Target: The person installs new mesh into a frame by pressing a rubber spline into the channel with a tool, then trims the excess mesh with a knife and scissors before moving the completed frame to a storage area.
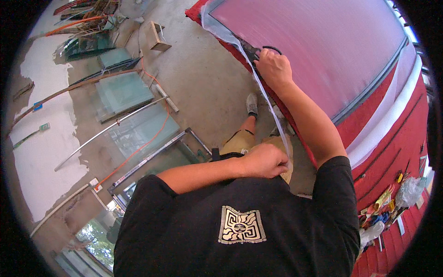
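A framed sheet of whitish mesh (318, 51) with a dark border lies on the red-covered table (392, 152) to the right. At its near-left edge my right hand (275, 70) is closed around black-handled scissors (271, 47); their blades are hard to make out against the dark border. A narrow, pale mesh strip (269, 102) runs from beside the scissors along the table edge towards me. Its lower end is pinched in my left hand (265, 161), in front of my body. More loose mesh bunches at the frame's far-left corner.
A white roll of mesh (376, 136) lies on the table's right side. Plastic bags (410, 191) and small items sit at lower right. Glass panes (124, 94), a metal pole (110, 134), an orange cord (134, 156) and a small wooden box (159, 37) are on the floor at left.
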